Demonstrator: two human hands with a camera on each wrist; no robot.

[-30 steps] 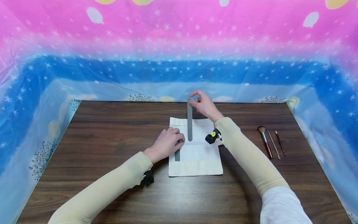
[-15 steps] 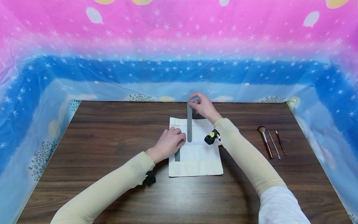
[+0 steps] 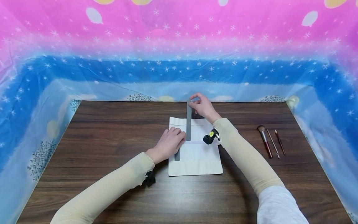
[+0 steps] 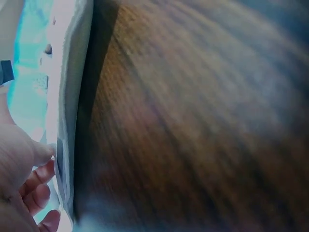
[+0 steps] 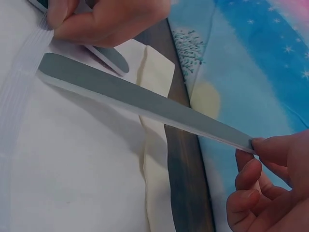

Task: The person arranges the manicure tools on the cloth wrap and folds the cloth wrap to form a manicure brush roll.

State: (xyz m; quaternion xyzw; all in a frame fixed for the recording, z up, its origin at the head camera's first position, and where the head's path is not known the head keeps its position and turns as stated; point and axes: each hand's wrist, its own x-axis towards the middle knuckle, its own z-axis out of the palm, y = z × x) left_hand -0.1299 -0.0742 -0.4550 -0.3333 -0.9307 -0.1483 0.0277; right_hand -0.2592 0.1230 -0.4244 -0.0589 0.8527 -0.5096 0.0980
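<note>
In the head view my right hand pinches the far end of a grey nail file between thumb and fingers. The file slants down over a white cloth roll, its near tip right at the edge of the white elastic band that crosses the cloth. My left hand rests at the roll's left side and pinches the band beside that tip. Partly hidden beneath the left hand lies a second grey nail file, its rounded far end showing in the right wrist view.
To the right on the dark wooden table lie a makeup brush, a thin metal-ended tool and a slim brown tool. A patterned cloth backdrop rises along the table's back and sides.
The held nail file has dipped slightly toward me, and its rounded near tip now looks cut off at the band. My left hand has shifted a little to the right.
</note>
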